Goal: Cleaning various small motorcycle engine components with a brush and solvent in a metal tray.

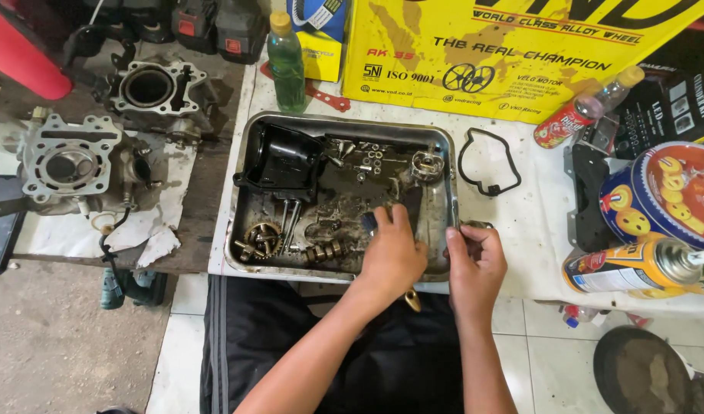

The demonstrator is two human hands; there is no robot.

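Curling closed over a brush point(369, 223) in the metal tray point(444, 165), left hand point(394, 257) grips it; right hand point(476, 264) pinches the rim.

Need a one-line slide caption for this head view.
Left hand brushing inside an oily rectangular metal tray of small engine parts; right hand grips its rim.

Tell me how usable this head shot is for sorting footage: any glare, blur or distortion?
Head view: even daylight and soft shadows. Glare shows on the metal tray's rim and on the spray can. Focus is sharp at the left hand and right hand, with no motion blur. The wide lens bends the yellow box and other things near the edges.
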